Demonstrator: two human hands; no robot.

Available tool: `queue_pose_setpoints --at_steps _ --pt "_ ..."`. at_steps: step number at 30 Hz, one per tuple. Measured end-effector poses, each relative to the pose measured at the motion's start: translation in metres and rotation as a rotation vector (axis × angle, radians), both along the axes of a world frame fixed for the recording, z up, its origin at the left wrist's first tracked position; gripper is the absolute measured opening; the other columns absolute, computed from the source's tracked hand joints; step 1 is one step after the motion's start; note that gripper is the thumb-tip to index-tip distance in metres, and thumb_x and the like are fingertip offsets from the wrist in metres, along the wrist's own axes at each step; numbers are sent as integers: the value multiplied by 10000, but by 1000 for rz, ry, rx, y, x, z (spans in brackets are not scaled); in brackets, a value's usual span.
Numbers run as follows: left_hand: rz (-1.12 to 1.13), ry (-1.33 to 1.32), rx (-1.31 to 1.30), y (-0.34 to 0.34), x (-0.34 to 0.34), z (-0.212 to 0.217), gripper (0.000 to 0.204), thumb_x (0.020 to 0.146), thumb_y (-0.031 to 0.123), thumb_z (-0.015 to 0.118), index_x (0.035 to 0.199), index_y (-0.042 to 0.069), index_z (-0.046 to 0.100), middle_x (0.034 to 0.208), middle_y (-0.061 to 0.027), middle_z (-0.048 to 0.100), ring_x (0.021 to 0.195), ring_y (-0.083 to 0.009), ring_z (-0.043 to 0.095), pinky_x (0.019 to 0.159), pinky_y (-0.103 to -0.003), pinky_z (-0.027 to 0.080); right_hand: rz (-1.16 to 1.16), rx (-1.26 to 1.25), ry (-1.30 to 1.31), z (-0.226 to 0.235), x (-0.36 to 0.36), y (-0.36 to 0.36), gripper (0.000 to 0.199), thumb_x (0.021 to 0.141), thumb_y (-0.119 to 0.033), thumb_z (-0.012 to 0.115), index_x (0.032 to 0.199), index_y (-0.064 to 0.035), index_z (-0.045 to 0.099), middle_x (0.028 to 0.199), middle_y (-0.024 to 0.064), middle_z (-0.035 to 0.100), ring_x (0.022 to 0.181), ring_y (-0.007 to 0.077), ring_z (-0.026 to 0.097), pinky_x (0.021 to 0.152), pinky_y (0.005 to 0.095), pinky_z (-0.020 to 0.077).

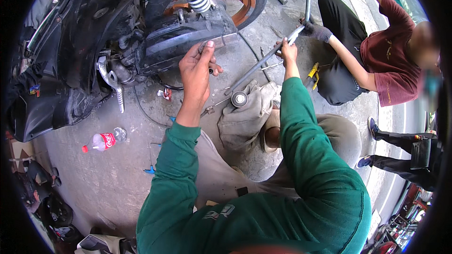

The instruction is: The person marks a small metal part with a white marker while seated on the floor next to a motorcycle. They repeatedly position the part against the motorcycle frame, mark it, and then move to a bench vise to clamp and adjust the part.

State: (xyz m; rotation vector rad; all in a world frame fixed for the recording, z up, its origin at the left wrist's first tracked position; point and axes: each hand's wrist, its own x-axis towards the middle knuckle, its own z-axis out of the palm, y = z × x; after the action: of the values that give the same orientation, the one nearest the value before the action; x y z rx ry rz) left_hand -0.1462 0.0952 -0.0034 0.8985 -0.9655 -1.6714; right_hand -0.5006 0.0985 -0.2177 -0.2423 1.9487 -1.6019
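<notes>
The right hand [290, 51] closes its fingers around the upper part of a long grey bar [258, 67], which slants above the concrete floor [94, 178] between the motorcycle [106, 23] and a co-worker [393, 51] crouching toward the floor's right edge. The co-worker's gloved hand [318, 32] is placed near that end, presumably to steady it. The left hand [195, 68] is raised near the motorcycle's lower casing [174, 42], thumb extended, fingers curled; a small dark part [211, 71] shows at the fingers, but whether it is pinched cannot be told. A can [239, 99] stands by a grey cloth [242, 122], probably for easy reach. Toward the floor's left edge, a plastic bottle [123, 134] lies sideways, its red label [109, 139] bearing white lettering; the sweater [263, 216] carries a pale chest mark, not legible
</notes>
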Motion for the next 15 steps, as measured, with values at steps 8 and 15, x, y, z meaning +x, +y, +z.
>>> queue_pose_setpoints --at_steps 8,15 --pt "75 85 90 -4 -5 -16 221 1022 279 679 1002 70 613 622 61 409 475 -48 354 473 -252 397 -275 362 577 67 55 10 690 1008 -589 483 1134 63 672 1002 263 723 946 417 702 894 531 520" --pt "146 222 43 -19 5 -6 172 1062 267 615 969 132 565 642 72 366 517 -53 340 482 -245 335 859 -632 154 200 207 26 303 993 -255 679 871 20 714 783 79 708 630 127 645 568 277 517"
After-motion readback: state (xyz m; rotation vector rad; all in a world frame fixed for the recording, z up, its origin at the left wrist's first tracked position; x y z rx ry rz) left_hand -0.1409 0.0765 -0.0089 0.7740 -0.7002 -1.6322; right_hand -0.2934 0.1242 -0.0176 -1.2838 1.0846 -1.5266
